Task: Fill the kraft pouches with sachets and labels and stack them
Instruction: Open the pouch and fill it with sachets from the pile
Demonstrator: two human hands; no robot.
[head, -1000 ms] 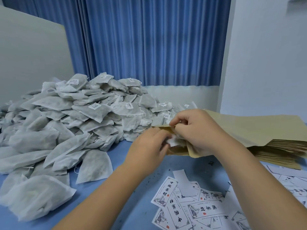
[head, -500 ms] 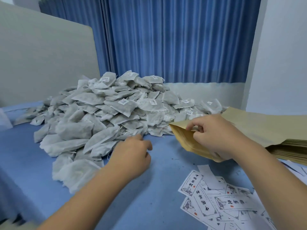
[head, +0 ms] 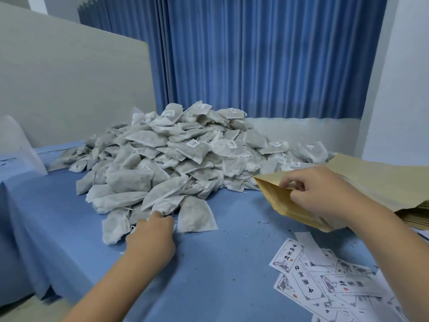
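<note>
Kraft pouch (head: 276,194), right of centre, is pinched at its mouth by the curled fingers of the right hand (head: 318,194). The left hand (head: 151,238) is set against a front sachet (head: 166,204) of the pile (head: 176,156); a grip cannot be confirmed. One sachet should be drawn out alone. Room is given by the blue cloth (head: 220,263) between the hands; labels (head: 325,280) crowd the lower right.

On the table (head: 220,263)
The sachet pile (head: 176,163) lies at the far middle, before the curtain (head: 255,54); the pouch stack (head: 415,212) at the right edge; the labels (head: 325,282) at the near right corner; the right hand (head: 322,194) holds a pouch (head: 274,194) between pile and stack.
</note>
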